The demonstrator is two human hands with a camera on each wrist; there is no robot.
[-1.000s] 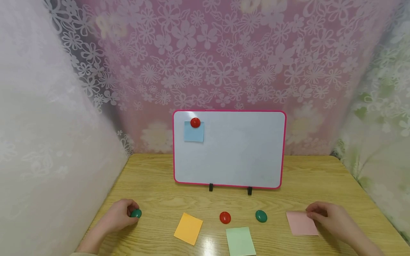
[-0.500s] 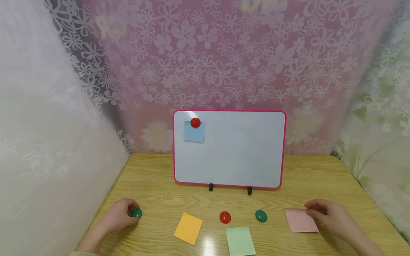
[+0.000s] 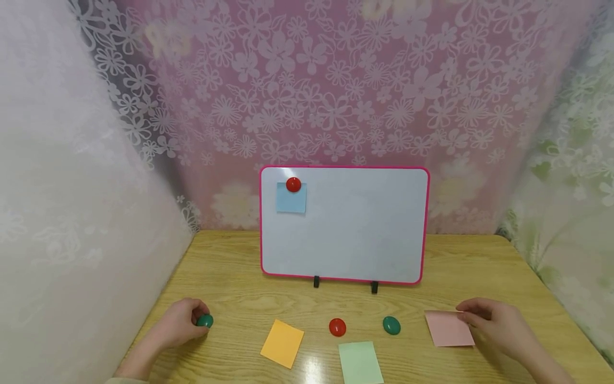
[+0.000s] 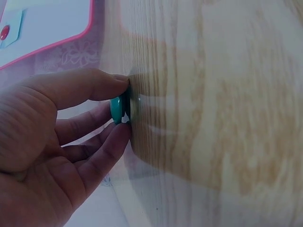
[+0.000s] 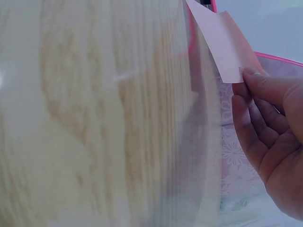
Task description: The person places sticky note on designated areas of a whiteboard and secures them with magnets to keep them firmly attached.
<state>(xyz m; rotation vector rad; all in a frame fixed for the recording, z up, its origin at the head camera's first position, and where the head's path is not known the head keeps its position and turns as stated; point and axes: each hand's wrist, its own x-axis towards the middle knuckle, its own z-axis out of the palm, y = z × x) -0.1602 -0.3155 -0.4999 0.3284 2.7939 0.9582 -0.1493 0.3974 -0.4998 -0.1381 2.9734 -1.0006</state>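
Observation:
At the table's left side my left hand [image 3: 179, 322] pinches a round green magnet [image 3: 205, 320] between thumb and fingers. In the left wrist view that green magnet [image 4: 117, 109] stays right at the tabletop. Over on the right, my right hand [image 3: 499, 328] pinches a pink sticky note [image 3: 449, 329] by its upper right corner. The right wrist view shows the pink note [image 5: 227, 45] bent and lifted off the wood, with the thumb on its corner.
A pink-framed whiteboard [image 3: 364, 229] stands at the back on black feet, with a blue note [image 3: 291, 201] under a red magnet [image 3: 293, 184]. Between the hands lie an orange note [image 3: 282, 344], a red magnet [image 3: 338, 327], a green note [image 3: 361, 362] and another green magnet [image 3: 392, 325].
The pink note in my right hand has risen slightly and shifted a little left. My left hand has barely moved with its green magnet.

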